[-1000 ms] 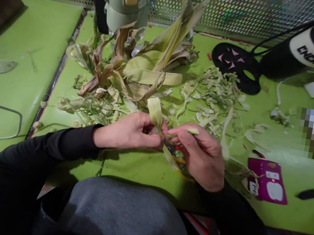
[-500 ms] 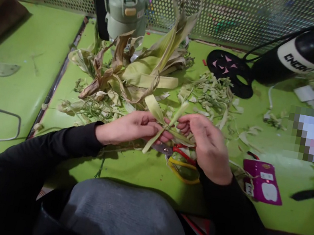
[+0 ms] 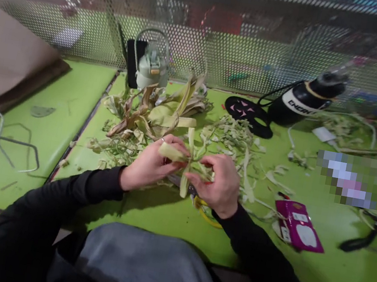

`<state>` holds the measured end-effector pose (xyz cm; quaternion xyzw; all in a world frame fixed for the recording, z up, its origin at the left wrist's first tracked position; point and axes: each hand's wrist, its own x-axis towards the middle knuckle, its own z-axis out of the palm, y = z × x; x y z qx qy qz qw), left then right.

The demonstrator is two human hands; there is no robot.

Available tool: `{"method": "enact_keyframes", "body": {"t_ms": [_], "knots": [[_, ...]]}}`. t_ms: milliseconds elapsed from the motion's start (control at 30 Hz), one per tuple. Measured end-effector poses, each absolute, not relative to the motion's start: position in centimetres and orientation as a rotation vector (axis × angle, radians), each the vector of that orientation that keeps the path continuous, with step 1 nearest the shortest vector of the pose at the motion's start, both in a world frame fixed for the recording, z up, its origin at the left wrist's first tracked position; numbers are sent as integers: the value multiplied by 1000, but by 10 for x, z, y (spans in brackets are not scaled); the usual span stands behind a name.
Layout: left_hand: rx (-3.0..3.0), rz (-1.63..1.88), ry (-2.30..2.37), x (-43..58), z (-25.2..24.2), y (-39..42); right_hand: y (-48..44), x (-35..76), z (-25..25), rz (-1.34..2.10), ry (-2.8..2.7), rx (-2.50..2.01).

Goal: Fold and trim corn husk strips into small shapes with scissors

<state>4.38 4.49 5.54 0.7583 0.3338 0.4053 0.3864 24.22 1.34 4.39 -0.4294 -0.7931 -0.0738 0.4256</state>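
Between my hands is a piece of pale green corn husk (image 3: 184,186) with strips spreading from a knotted middle. My left hand (image 3: 155,162) pinches its left side, and a broad strip sticks out over the fingers. From the right, my right hand (image 3: 219,183) grips other strips, thumb near the centre. Scissors with yellow and red handles (image 3: 209,217) lie under my right hand, partly hidden. Just behind is a heap of green and dried brown husks (image 3: 164,115).
A pale green bottle (image 3: 149,73) and a black bottle (image 3: 295,104) stand by the mesh screen. Husk scraps (image 3: 235,132) and a purple card (image 3: 299,226) lie to the right. At left are bent wire (image 3: 35,153) and brown board (image 3: 8,65).
The view has tilted up, showing more of the mesh. The husk piece has turned, its strips now pointing up, down and left. My right hand has closed in on its middle.
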Motion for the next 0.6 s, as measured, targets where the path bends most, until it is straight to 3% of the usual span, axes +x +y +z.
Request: {"method": "enact_keyframes", "body": {"t_ms": [600], "knots": [[2042, 841, 826, 29, 53, 18, -12, 223, 66, 145, -2212, -978]]}}
